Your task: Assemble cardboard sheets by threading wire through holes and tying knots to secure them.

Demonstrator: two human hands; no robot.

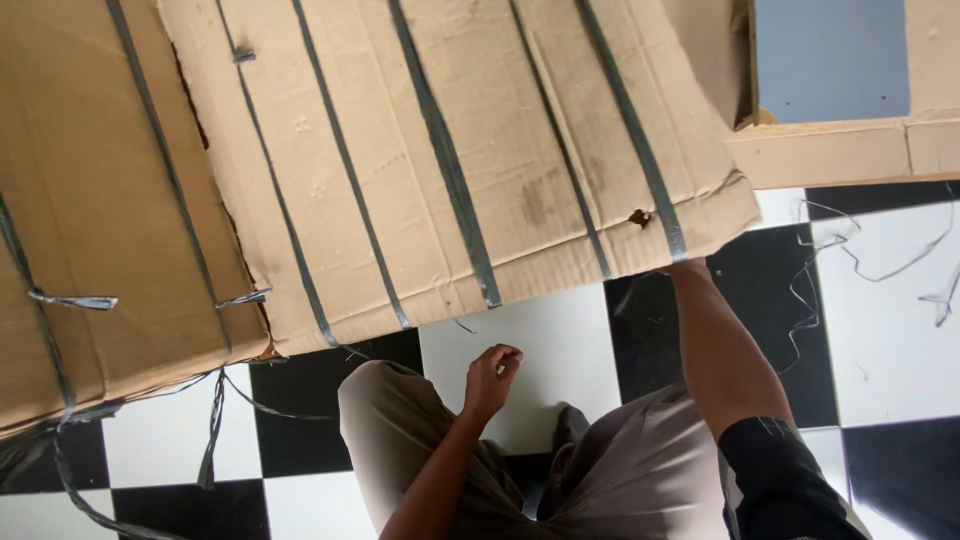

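cardboard box point(480, 150) hides right hand's grip; left hand point(490, 378) loosely curled, holding nothing.

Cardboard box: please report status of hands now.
Left hand loosely curled, free, below strapped cardboard box. Right hand hidden under its edge. Loose strapping on floor.

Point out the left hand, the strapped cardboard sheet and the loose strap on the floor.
left hand point(492, 372): head view, on the curled fingers and palm.
strapped cardboard sheet point(440, 140): head view, on its bare face between straps.
loose strap point(815, 262): head view, on its tangled loop over the tiles.
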